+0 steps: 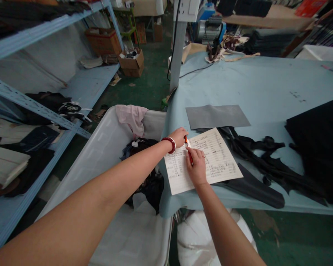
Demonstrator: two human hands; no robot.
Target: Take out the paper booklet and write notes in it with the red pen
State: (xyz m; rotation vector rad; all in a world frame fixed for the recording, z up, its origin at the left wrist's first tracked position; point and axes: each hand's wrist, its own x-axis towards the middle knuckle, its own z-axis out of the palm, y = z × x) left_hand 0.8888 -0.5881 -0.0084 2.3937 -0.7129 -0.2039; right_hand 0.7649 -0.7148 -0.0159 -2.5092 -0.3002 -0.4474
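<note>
Sheet of ruled paper (215,159), handwritten in columns, lies on the near edge of the pale blue table (255,85). Your right hand (196,167) is closed narrowly on an orange-red pen (189,156), its tip hidden by your fingers. Your left hand (178,136), wearing a red beaded bracelet (169,144), rests at the sheet's upper edge beside the pen; whether it grips anything, you cannot tell. Risk: the sheet's left edge sits close to the table edge, above a white plastic bin (80,177), so a push could drop it in. A black leather piece (252,186) lies under one corner; tugging it could drag the sheet.
</note>
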